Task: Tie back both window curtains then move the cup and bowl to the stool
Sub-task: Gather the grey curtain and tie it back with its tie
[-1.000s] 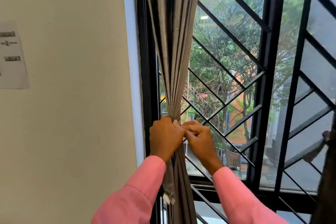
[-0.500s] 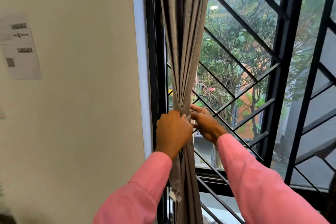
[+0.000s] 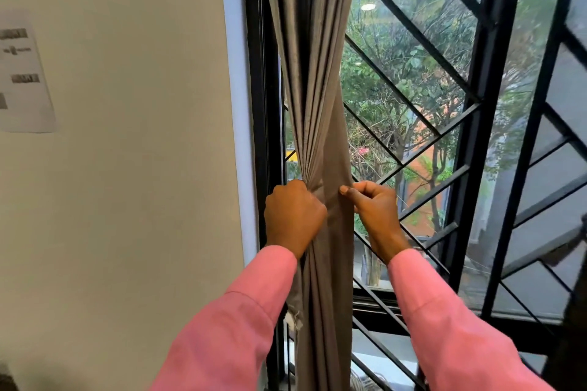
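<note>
A grey curtain (image 3: 313, 79) hangs bunched into a narrow column at the left side of the window. My left hand (image 3: 293, 216) is closed around the gathered folds on their left side. My right hand (image 3: 374, 216) is closed on the curtain's right edge at the same height, thumb pressed against the fabric. A band of the same grey cloth runs between the two hands. Both sleeves are pink. No cup, bowl or stool shows in this view.
A black window frame (image 3: 486, 124) with diagonal black grille bars (image 3: 413, 25) fills the right. Trees and buildings lie outside. A cream wall (image 3: 133, 136) with a printed sheet (image 3: 22, 73) is on the left. A dark shape (image 3: 575, 263) sits at the right edge.
My hands have drawn apart from touching each other to either side of the bundle. The right hand has come round from behind the curtain to its right edge. The camera has moved closer.
</note>
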